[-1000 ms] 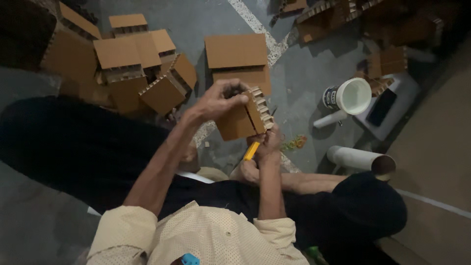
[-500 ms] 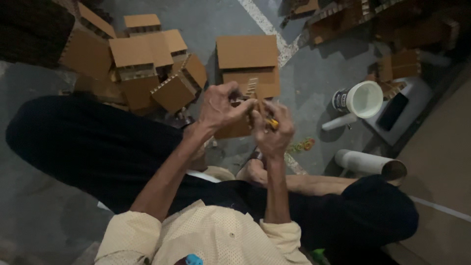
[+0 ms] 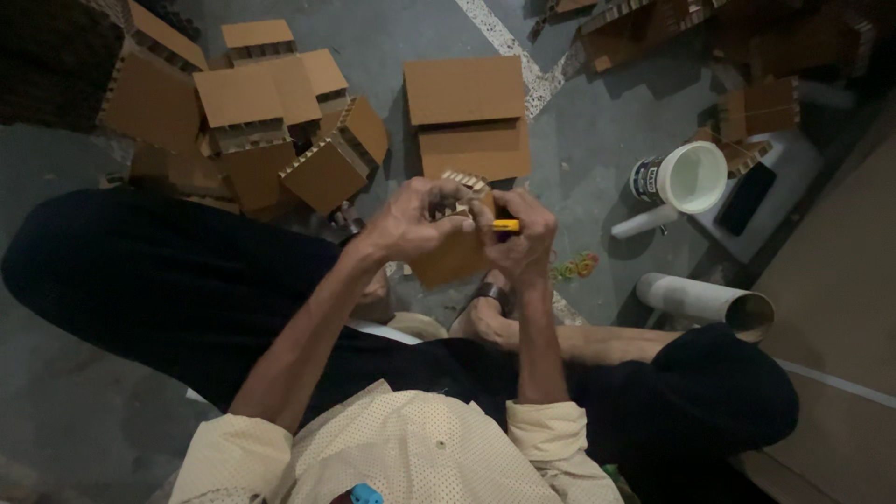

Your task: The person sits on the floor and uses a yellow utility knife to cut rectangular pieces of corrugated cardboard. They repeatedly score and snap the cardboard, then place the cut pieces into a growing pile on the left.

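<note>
I sit on a grey floor with my legs crossed, and both hands meet in front of me. My left hand (image 3: 415, 219) grips a small corrugated cardboard piece (image 3: 453, 257) by its upper edge, where a toothed strip (image 3: 464, 179) shows. My right hand (image 3: 523, 233) is closed around a yellow-handled tool (image 3: 505, 225), pressed against the same cardboard piece. The tool's tip is hidden between my fingers.
Several cardboard boxes and flat pieces (image 3: 252, 112) lie on the floor at the upper left, and two flat sheets (image 3: 467, 112) lie straight ahead. A white bucket (image 3: 686, 177), a cardboard tube (image 3: 705, 301), a dark phone (image 3: 745, 198) and coloured rubber bands (image 3: 574, 268) sit at the right.
The yellow tool was low beneath the cardboard piece; my right hand has brought it up against the piece. Both hands now close together on it, and the view has shifted slightly.
</note>
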